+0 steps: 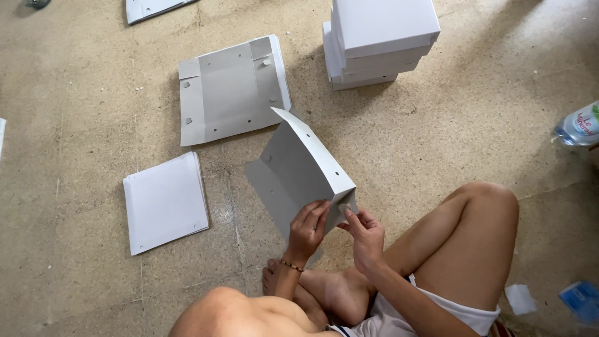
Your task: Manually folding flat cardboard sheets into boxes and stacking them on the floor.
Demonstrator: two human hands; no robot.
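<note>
We see a person seated cross-legged on a speckled concrete floor [81, 125], head view looking down. Both hands work one grey cardboard box blank [293, 168], half folded, one side wall bent upright, small round holes along the panels. It sits just in front of the crossed legs, near end lifted off the floor at the hands, far end tipped up toward the flat stack beyond.

The left hand [307, 228], beaded bracelet at the wrist, grips the near edge of the blank, fingers curled over the panel, thumb behind; clamped on the cardboard. The right hand [364, 232] pinches the folded near corner, thumb pressing at a corner flap; also closed on the blank. Hands close together, not touching each other as far as we can tell.

Around: a stack of flat unfolded blanks [231, 90] lies beyond the held one, near but apart. A pile of white flat sheets [165, 203] lies to the left. A stack of finished white boxes [377, 40] stands at top, well apart. A plastic water bottle [579, 125] lies at the right edge. A crumpled white scrap [520, 298] sits by the right knee.
</note>
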